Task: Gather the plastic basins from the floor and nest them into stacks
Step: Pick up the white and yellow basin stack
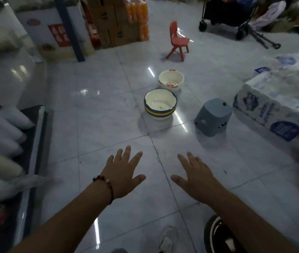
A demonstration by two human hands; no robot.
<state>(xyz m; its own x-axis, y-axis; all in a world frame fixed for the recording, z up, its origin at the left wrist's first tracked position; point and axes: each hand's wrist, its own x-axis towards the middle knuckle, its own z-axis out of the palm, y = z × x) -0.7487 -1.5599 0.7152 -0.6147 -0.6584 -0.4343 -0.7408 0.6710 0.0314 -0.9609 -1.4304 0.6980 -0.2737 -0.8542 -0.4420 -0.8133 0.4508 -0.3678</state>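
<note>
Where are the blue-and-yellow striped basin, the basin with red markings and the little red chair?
Striped basin (160, 111): head view, on its banded outer wall.
Red-marked basin (170, 84): head view, on its near outer wall.
Red chair (180, 40): head view, on its seat.

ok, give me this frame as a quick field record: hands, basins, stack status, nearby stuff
left hand: open, fingers spread, holds nothing, above the floor
right hand: open, fingers spread, holds nothing
near basin: blue and yellow bands, upright on the tiled floor; looks like several nested
far basin: white with red print, upright, just behind the near one
stack status: the two groups not yet merged
grey stool: right of the near basin
red chair: further back
</note>
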